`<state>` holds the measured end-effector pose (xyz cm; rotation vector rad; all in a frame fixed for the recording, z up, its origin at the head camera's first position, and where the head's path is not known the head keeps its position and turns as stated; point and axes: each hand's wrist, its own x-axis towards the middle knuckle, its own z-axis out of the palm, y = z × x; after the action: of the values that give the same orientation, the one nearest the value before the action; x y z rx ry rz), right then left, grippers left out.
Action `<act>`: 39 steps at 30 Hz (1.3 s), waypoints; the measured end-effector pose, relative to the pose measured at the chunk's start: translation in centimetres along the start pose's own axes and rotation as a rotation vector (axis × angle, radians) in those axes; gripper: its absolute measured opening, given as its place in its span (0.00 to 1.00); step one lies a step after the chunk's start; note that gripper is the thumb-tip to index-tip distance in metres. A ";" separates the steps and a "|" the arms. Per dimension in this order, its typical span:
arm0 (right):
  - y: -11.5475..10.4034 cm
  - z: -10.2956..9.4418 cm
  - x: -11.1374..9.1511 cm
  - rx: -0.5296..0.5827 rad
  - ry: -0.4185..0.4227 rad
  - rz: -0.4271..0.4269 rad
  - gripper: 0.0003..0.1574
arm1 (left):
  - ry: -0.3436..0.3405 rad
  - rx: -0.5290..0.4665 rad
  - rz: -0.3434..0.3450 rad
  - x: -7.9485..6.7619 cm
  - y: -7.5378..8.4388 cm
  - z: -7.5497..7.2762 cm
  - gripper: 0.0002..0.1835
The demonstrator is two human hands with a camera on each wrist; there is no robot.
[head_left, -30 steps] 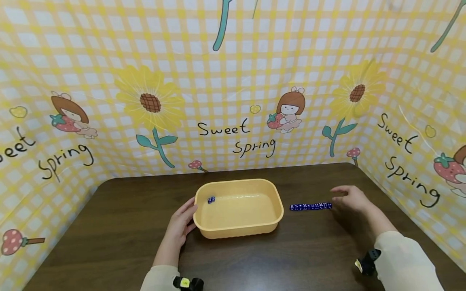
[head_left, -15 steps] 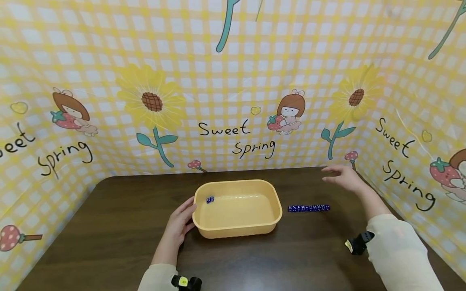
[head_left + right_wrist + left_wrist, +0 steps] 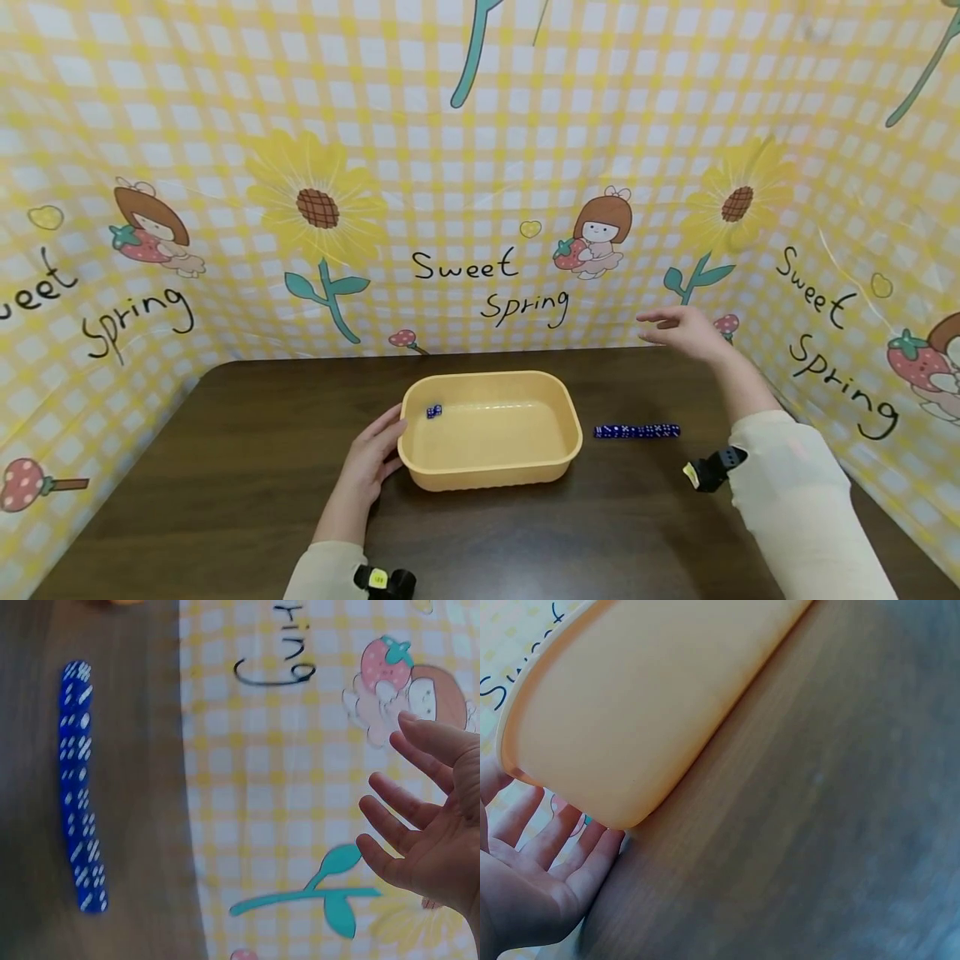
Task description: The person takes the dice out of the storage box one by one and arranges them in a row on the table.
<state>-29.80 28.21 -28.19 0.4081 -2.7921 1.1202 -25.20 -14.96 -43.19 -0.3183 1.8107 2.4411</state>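
Note:
A yellow plastic tub (image 3: 491, 477) stands on the table, with two small blue dice (image 3: 434, 411) near the left end of its floor. My left hand (image 3: 367, 458) rests against the tub's left end. In the left wrist view its fingers (image 3: 592, 862) are extended and touch the tub's outer wall (image 3: 630, 727). To the right of the tub lies a straight row of blue dice (image 3: 637, 432) with white pips, set side by side. My right hand (image 3: 686, 332) is raised behind and above the row, apart from it. Its fingers (image 3: 397, 802) are loosely spread and hold nothing.
The dark wooden table (image 3: 225, 467) has rounded far corners. A yellow checked cloth (image 3: 465, 183) with printed flowers and lettering hangs behind it and along both sides. A camera is strapped on each wrist, near the cream sleeves.
My right hand has risen from beside the row's right end, moving up, away and a little left. The left hand, tub and dice stay put.

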 end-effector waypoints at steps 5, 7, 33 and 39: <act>-1.7 1.6 1.6 0.046 -0.023 -0.035 0.25 | 0.005 0.012 0.007 0.0 0.1 -0.1 0.27; -2.4 2.6 2.4 0.078 -0.036 -0.042 0.24 | 0.006 0.013 0.006 -0.1 0.1 -0.2 0.27; -10.9 16.6 6.4 0.347 -0.182 -0.204 0.17 | 0.020 0.002 0.032 -0.3 0.6 -0.3 0.27; -11.2 19.7 5.8 0.357 -0.237 -0.135 0.15 | 0.007 0.000 0.021 -0.3 0.1 0.0 0.26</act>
<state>-32.14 5.65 -33.92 0.7978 -2.6955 1.6367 -24.97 -14.95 -42.98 -0.3093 1.8258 2.4569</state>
